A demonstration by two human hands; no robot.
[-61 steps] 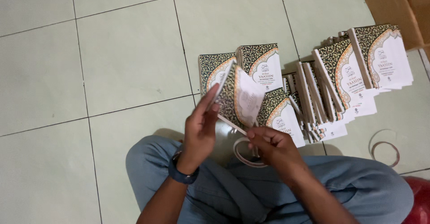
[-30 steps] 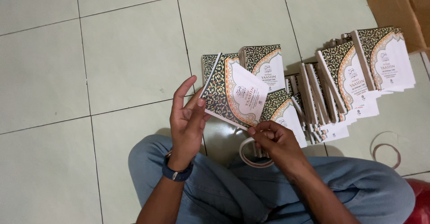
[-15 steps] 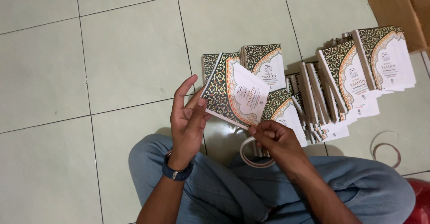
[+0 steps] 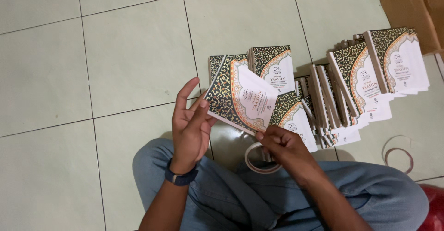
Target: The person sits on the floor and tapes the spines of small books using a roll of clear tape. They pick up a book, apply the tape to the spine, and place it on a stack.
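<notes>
Tiles of pale green floor (image 4: 92, 51) fill the left of my view, and I sit on them with my legs in blue jeans (image 4: 222, 189) folded under me. Next comes my left hand (image 4: 190, 124), a dark band (image 4: 180, 178) on its wrist, fingers spread and upright, thumb and fingertips resting against the left edge of a small booklet (image 4: 243, 99). That booklet is tilted in the air just above my lap, with a white cover and a dark ornamental border; I judge it light, thin and fairly stiff, glossy enough to slip, so the edges and corners are the sensible places to hold it. My right hand (image 4: 282, 143) pinches its lower right corner, fingers pressed together there. Just beneath that hand lies a roll of tape (image 4: 259, 159), close to my knee. Behind the booklet, more of the same booklets (image 4: 273, 64) stand on the floor, and further right a long leaning row of them (image 4: 370, 83) fans out. Near the right edge a thin ring (image 4: 398, 159) lies flat on a tile, and brown cardboard (image 4: 407, 4) shows in the upper corner.
</notes>
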